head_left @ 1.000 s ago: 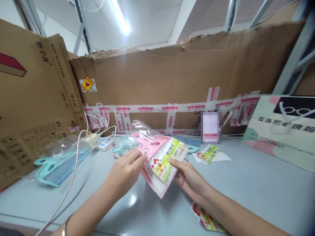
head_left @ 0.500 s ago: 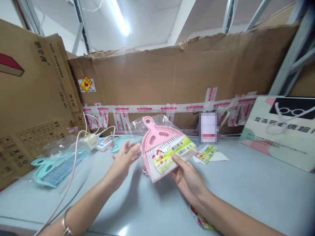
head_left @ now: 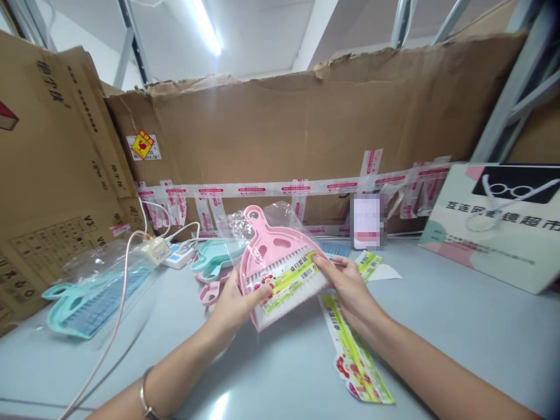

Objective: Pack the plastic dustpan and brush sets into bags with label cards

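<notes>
Dustpan set [head_left: 273,257], pink and bagged, is held mid-scene over the grey table [head_left: 249,373] — left hand [head_left: 234,303] clasping its left edge, right hand [head_left: 350,286] pinching the right; a light, even grip should spare the bristles [head_left: 282,308]. Cardboard [head_left: 280,134] lines the far side — strip light [head_left: 203,26] overhead.

Left grip [head_left: 236,300] and right grip [head_left: 352,289] hold a pink dustpan [head_left: 273,253] above the table [head_left: 262,367].

The smooth, pale blue-grey tabletop [head_left: 271,373] supports the following. Left: a turquoise plastic dustpan with blue bristles [head_left: 90,308], in clear film. Rear left: a white rectangular power strip [head_left: 180,256]. Near right: a long yellow-green printed card [head_left: 361,361]. Far right: a mint-and-pink printed bag with white rope [head_left: 490,242].
</notes>
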Demonstrator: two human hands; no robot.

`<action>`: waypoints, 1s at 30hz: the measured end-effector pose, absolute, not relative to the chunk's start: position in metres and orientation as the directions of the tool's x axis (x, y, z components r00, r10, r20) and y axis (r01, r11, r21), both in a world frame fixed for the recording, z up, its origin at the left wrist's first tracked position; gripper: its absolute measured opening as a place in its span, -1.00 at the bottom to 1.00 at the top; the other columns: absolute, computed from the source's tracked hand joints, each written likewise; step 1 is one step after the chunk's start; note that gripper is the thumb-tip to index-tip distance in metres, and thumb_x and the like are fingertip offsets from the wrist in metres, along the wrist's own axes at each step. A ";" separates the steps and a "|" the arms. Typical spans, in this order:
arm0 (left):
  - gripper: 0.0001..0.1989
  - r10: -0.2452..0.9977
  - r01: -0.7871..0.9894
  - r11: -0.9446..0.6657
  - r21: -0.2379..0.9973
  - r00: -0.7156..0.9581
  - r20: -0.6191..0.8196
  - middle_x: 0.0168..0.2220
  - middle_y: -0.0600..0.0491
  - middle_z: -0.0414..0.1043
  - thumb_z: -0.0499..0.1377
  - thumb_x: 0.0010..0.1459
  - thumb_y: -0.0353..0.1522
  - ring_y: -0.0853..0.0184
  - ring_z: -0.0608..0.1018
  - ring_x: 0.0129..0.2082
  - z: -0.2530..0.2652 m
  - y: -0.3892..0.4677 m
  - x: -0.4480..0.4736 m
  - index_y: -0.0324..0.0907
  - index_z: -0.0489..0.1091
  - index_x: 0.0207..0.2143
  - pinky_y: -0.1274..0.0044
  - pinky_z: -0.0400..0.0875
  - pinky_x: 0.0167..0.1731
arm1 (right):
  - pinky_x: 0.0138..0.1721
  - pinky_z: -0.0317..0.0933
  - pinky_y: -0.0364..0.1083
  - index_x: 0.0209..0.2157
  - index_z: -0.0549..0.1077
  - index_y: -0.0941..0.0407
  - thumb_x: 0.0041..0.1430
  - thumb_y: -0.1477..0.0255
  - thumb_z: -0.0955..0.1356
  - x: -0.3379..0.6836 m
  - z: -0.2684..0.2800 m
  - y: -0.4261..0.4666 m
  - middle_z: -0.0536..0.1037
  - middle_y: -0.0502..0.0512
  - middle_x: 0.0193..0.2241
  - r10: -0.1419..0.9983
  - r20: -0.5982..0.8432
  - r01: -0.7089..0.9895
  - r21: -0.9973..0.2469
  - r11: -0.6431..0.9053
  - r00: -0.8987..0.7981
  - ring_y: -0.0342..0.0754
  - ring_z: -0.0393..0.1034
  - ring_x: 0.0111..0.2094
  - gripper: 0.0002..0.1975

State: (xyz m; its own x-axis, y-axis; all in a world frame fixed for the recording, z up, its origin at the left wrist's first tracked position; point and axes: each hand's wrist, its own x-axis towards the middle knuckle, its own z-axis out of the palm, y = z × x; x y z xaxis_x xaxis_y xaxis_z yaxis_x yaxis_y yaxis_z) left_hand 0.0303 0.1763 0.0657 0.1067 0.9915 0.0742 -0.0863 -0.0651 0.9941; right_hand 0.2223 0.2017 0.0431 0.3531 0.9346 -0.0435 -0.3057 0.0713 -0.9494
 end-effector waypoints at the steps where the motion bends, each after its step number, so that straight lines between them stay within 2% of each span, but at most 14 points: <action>1: -0.34 0.991 -0.093 -0.059 0.994 0.117 0.069 -0.02 -0.11 0.36 0.31 -0.14 -0.36 0.20 0.47 -0.10 0.066 0.176 0.029 -0.21 0.12 0.02 0.51 0.42 -0.21 | -0.55 0.21 -0.25 -0.24 0.29 0.09 -0.21 0.33 0.47 0.225 0.044 0.205 0.49 -0.07 -0.46 0.943 -0.074 -0.317 -0.948 0.035 0.324 -0.19 0.36 -0.49 -0.54; 3: -0.29 0.986 -0.125 -0.039 0.991 0.154 0.059 -0.01 -0.09 0.35 0.30 -0.13 -0.38 0.19 0.46 -0.09 0.067 0.176 0.028 -0.17 0.08 0.07 0.51 0.42 -0.21 | -0.46 0.27 -0.22 -0.26 0.33 0.13 -0.17 0.41 0.44 0.229 0.048 0.207 0.52 -0.01 -0.43 0.982 -0.133 -0.401 -0.913 -0.070 0.131 -0.15 0.40 -0.44 -0.64; 5: -0.25 0.979 -0.162 0.004 0.987 0.200 0.029 -0.01 -0.08 0.36 0.30 -0.12 -0.40 0.18 0.48 -0.10 0.068 0.175 0.026 -0.13 0.04 0.11 0.50 0.43 -0.24 | -0.37 0.31 -0.17 -0.30 0.39 0.17 -0.13 0.49 0.40 0.231 0.051 0.206 0.54 0.06 -0.40 0.988 -0.100 -0.465 -0.874 -0.142 -0.114 -0.11 0.43 -0.39 -0.73; 7: -0.24 0.974 -0.185 0.060 0.981 0.227 -0.017 -0.05 -0.07 0.40 0.29 -0.14 -0.44 0.18 0.51 -0.16 0.071 0.174 0.025 -0.11 0.04 0.12 0.51 0.45 -0.31 | -0.36 0.32 -0.16 -0.30 0.41 0.19 -0.15 0.57 0.39 0.231 0.054 0.204 0.55 0.09 -0.40 0.976 -0.073 -0.476 -0.864 -0.163 -0.203 -0.09 0.44 -0.39 -0.73; 10: -0.30 0.976 -0.208 0.130 0.969 0.200 -0.087 -0.13 -0.05 0.46 0.28 -0.15 -0.47 0.21 0.55 -0.26 0.073 0.175 0.025 -0.12 0.12 0.07 0.53 0.45 -0.36 | -0.41 0.33 -0.18 -0.30 0.42 0.20 -0.15 0.61 0.37 0.230 0.054 0.203 0.56 0.08 -0.43 0.983 -0.096 -0.435 -0.887 -0.157 -0.158 -0.11 0.45 -0.44 -0.73; 14: -0.60 0.976 -0.182 0.212 0.960 0.081 -0.200 -0.29 -0.06 0.52 0.24 -0.06 -0.39 0.28 0.57 -0.38 0.070 0.180 0.026 -0.23 0.30 -0.12 0.57 0.44 -0.42 | -0.53 0.30 -0.26 -0.41 0.41 0.21 -0.02 0.54 0.35 0.225 0.051 0.204 0.52 0.04 -0.56 0.987 -0.161 -0.376 -0.914 -0.153 -0.012 -0.19 0.40 -0.56 -0.93; 18: -0.76 0.970 -0.173 0.244 0.954 0.032 -0.242 -0.42 -0.05 0.52 0.22 -0.03 -0.35 0.32 0.55 -0.46 0.067 0.182 0.024 -0.26 0.36 -0.28 0.62 0.40 -0.53 | -0.62 0.25 -0.28 -0.42 0.40 0.19 -0.01 0.52 0.36 0.223 0.052 0.200 0.50 0.00 -0.61 0.983 -0.180 -0.360 -0.919 -0.160 0.022 -0.22 0.36 -0.61 -0.94; 20: -0.75 0.968 -0.201 0.250 0.947 0.083 -0.238 -0.41 -0.03 0.52 0.22 -0.03 -0.31 0.33 0.54 -0.46 0.069 0.182 0.023 -0.24 0.36 -0.28 0.62 0.40 -0.53 | -0.55 0.31 -0.26 -0.38 0.40 0.18 -0.02 0.50 0.37 0.224 0.056 0.196 0.53 0.03 -0.52 0.986 -0.165 -0.377 -0.912 -0.161 -0.020 -0.20 0.40 -0.54 -0.89; 22: -0.71 0.965 -0.219 0.249 0.943 0.135 -0.224 -0.38 -0.04 0.51 0.21 -0.02 -0.28 0.34 0.53 -0.45 0.073 0.180 0.021 -0.23 0.35 -0.24 0.60 0.40 -0.52 | -0.39 0.37 -0.20 -0.32 0.40 0.17 -0.04 0.50 0.38 0.226 0.061 0.193 0.55 0.06 -0.40 0.983 -0.132 -0.402 -0.899 -0.173 -0.127 -0.16 0.44 -0.42 -0.83; 25: -0.65 0.962 -0.220 0.226 0.949 0.204 -0.182 -0.29 -0.09 0.49 0.20 0.00 -0.25 0.32 0.52 -0.40 0.080 0.178 0.018 -0.23 0.34 -0.16 0.56 0.42 -0.48 | -0.22 0.37 -0.16 -0.26 0.41 0.17 -0.10 0.59 0.40 0.228 0.064 0.191 0.55 0.09 -0.33 0.965 -0.099 -0.431 -0.880 -0.198 -0.242 -0.13 0.46 -0.31 -0.73; 28: -0.57 0.951 -0.231 0.183 0.956 0.288 -0.112 -0.17 -0.10 0.44 0.24 -0.03 -0.31 0.34 0.50 -0.33 0.081 0.178 0.015 -0.19 0.29 -0.07 0.52 0.43 -0.36 | -0.25 0.38 -0.21 -0.30 0.44 0.21 -0.14 0.65 0.41 0.227 0.060 0.194 0.56 0.10 -0.36 0.973 -0.137 -0.457 -0.864 -0.210 -0.187 -0.14 0.47 -0.34 -0.73; 30: -0.51 0.957 -0.242 0.131 0.961 0.286 -0.059 -0.14 -0.09 0.42 0.29 -0.10 -0.38 0.36 0.50 -0.34 0.078 0.180 0.014 -0.19 0.27 -0.07 0.54 0.42 -0.34 | -0.32 0.39 -0.24 -0.34 0.46 0.24 -0.13 0.65 0.40 0.227 0.055 0.197 0.57 0.12 -0.41 0.974 -0.181 -0.449 -0.865 -0.223 -0.137 -0.15 0.48 -0.39 -0.78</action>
State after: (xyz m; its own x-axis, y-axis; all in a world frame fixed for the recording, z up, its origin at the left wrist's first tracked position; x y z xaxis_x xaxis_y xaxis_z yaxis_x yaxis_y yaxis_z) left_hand 0.0138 0.1797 0.0781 0.2856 0.9566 -0.0588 -0.2415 0.1312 0.9615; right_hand 0.2267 0.1967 0.0552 -0.1365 0.9740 -0.1807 -0.4493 -0.2234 -0.8650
